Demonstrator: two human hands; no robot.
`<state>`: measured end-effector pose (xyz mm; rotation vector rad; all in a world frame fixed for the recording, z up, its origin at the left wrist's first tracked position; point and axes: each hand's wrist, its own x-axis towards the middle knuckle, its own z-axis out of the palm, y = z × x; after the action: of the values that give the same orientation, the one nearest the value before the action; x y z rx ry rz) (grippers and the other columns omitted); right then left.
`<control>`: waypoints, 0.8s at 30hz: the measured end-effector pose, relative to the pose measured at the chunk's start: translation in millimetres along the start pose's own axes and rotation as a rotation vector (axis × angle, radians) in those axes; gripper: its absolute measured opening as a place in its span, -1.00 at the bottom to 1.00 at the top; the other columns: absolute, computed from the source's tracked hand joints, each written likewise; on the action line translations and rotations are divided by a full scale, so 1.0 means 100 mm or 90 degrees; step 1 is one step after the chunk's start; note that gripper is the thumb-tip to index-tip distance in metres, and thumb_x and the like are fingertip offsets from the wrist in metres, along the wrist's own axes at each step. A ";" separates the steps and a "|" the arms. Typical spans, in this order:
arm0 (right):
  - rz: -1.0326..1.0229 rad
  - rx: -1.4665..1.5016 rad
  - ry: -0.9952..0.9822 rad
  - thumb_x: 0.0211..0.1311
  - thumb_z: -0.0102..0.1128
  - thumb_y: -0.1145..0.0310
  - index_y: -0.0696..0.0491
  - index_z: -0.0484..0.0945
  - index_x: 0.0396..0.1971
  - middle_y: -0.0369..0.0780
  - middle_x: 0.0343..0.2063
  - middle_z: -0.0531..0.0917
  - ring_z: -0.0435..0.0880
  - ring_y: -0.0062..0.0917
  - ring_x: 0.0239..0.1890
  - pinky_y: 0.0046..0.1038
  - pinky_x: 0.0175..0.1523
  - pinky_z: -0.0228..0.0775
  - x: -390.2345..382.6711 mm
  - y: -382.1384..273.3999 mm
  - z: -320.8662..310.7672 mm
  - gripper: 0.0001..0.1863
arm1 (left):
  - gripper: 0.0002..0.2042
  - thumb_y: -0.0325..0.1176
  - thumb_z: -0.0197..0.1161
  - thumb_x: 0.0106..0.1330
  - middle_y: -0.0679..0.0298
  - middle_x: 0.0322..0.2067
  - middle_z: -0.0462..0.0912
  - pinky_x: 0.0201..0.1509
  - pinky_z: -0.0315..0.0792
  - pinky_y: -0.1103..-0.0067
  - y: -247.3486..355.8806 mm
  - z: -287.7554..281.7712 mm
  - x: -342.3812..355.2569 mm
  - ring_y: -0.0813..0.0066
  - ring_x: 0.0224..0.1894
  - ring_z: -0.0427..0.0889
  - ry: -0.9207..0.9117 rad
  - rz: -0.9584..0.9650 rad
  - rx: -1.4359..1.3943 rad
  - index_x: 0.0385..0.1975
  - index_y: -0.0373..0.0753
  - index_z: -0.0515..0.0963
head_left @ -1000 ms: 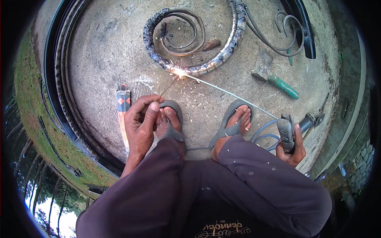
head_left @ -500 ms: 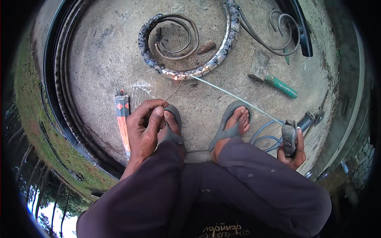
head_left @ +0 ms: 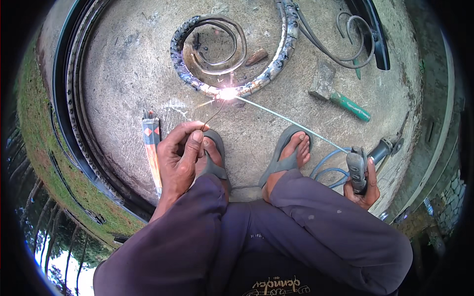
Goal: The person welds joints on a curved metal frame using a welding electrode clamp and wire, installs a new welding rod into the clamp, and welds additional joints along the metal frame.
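My right hand [head_left: 364, 190] is wrapped round a black welding electrode holder [head_left: 356, 170]. A long pale green welding rod [head_left: 291, 120] runs from it up and left to a curved metal scroll [head_left: 270, 74]. At the rod's tip a bright arc [head_left: 228, 93] glares on the lower bend of the scroll and hides the metal there. My left hand [head_left: 178, 160] pinches a thin bent wire [head_left: 214, 117] between thumb and fingertips. The wire's far end reaches into the glare, so whether it touches the metal cannot be seen. Rough dark weld beads mark the scroll.
An open packet of welding rods [head_left: 152, 140] lies left of my left hand. A hammer with a green handle [head_left: 350, 106] rests at the right, above an angle grinder [head_left: 385, 149] and blue cable [head_left: 323, 165]. Dark curved metal [head_left: 69, 98] borders the left; a brown stub [head_left: 256, 57] lies near the scroll.
The small glow on the scroll has flared into a bright arc with sparks. The electrode holder has tilted slightly in my right hand. My left hand has barely moved.
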<state>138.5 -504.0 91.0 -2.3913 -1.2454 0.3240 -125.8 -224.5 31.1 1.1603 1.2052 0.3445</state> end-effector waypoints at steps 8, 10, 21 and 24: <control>-0.017 -0.026 0.000 -0.29 0.13 0.75 0.25 0.39 0.20 0.07 -0.14 0.68 0.77 -0.11 -0.25 -0.36 -0.23 0.58 0.03 -0.03 -0.01 -0.20 | -0.85 -0.46 0.17 0.42 0.34 -0.39 0.60 -0.42 0.26 0.74 0.01 -0.04 0.01 0.76 -0.49 0.38 -0.020 -0.030 -0.030 -0.16 -0.40 0.59; -0.014 -0.027 0.001 -0.29 0.13 0.75 0.25 0.39 0.20 0.07 -0.14 0.68 0.77 -0.11 -0.24 -0.36 -0.22 0.58 0.00 0.00 -0.01 -0.20 | -0.85 -0.46 0.18 0.42 0.35 -0.41 0.59 -0.43 0.26 0.74 -0.03 -0.02 0.01 0.76 -0.50 0.38 -0.023 -0.022 -0.028 -0.17 -0.40 0.60; 0.025 -0.013 0.002 -0.28 0.13 0.74 0.24 0.38 0.21 0.09 -0.15 0.68 0.76 -0.09 -0.19 -0.34 -0.13 0.59 -0.03 0.00 -0.01 -0.19 | -0.81 -0.35 0.20 0.42 0.43 -0.49 0.53 -0.45 0.20 0.75 0.01 0.03 0.03 0.80 -0.52 0.35 -0.003 0.004 0.018 -0.18 -0.36 0.59; 0.021 -0.013 0.008 -0.29 0.13 0.74 0.25 0.39 0.20 0.10 -0.16 0.67 0.76 -0.08 -0.21 -0.33 -0.15 0.58 -0.06 0.06 0.00 -0.19 | -0.82 -0.36 0.21 0.42 0.42 -0.47 0.55 -0.45 0.20 0.74 -0.02 0.02 0.05 0.79 -0.53 0.34 -0.014 -0.003 0.017 -0.18 -0.36 0.60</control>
<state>139.1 -511.8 88.1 -2.4298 -1.2102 0.3074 -122.4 -222.8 26.0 1.1805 1.1969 0.3127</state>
